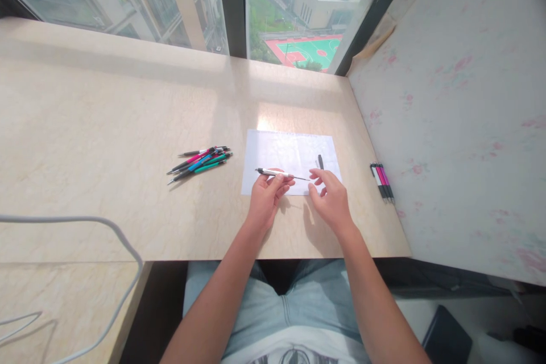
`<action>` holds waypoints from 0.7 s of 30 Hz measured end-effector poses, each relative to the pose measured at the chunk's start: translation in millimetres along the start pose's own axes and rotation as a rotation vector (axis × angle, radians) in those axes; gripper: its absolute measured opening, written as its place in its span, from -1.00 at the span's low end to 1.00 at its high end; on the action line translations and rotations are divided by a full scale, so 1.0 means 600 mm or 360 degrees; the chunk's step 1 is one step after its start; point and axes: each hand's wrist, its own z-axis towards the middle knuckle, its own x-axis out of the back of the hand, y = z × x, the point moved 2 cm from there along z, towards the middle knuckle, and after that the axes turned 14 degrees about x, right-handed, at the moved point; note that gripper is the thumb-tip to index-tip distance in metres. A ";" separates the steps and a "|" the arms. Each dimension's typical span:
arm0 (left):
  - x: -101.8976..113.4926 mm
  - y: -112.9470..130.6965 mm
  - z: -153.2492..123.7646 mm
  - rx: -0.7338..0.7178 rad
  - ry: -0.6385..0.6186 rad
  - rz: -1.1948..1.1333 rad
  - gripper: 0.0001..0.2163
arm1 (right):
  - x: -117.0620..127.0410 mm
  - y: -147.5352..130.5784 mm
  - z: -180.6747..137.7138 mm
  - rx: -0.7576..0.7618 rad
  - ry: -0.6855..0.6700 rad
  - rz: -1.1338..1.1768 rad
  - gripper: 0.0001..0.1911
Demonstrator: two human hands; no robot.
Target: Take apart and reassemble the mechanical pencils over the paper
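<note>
Over a white sheet of paper (264, 145), my left hand (265, 196) is closed on a white pen (277, 173) with a black clip end pointing left. A thin dark refill (301, 178) sticks out of the pen's right end. My right hand (330, 196) is beside the refill's tip, thumb and fingers apart, with nothing visible between them. On the paper just beyond the right fingers lies a black pen grip piece (321, 162), separate from the pen.
Several pens (200, 163), pink, blue, green and white, lie in a loose pile left of the paper. Against the right wall, more pens (382, 182) lie side by side. A grey cable (106, 222) loops over the desk's (106, 102) left front. Windows border the far edge.
</note>
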 end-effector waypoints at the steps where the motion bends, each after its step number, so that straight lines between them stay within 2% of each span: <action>1: -0.001 -0.001 -0.001 -0.0004 0.0000 0.0048 -0.71 | 0.003 -0.006 -0.005 0.0047 -0.0020 0.0068 -0.65; 6: -0.007 -0.005 -0.005 -0.0033 -0.0032 0.0252 -0.70 | 0.009 -0.020 -0.017 0.0136 -0.0106 0.0040 -0.82; 13: -0.005 -0.003 -0.003 -0.0074 0.0018 0.0304 -0.70 | 0.022 -0.011 -0.040 0.0147 -0.0131 -0.0107 -0.83; 17: 0.000 0.002 -0.002 -0.0137 0.0107 0.0190 -0.69 | 0.031 0.002 -0.060 0.0063 -0.0155 -0.0134 -0.84; 21: 0.001 0.003 -0.003 -0.0125 0.0140 0.0088 -0.71 | 0.028 0.018 -0.063 -0.0076 -0.0066 -0.0224 -0.84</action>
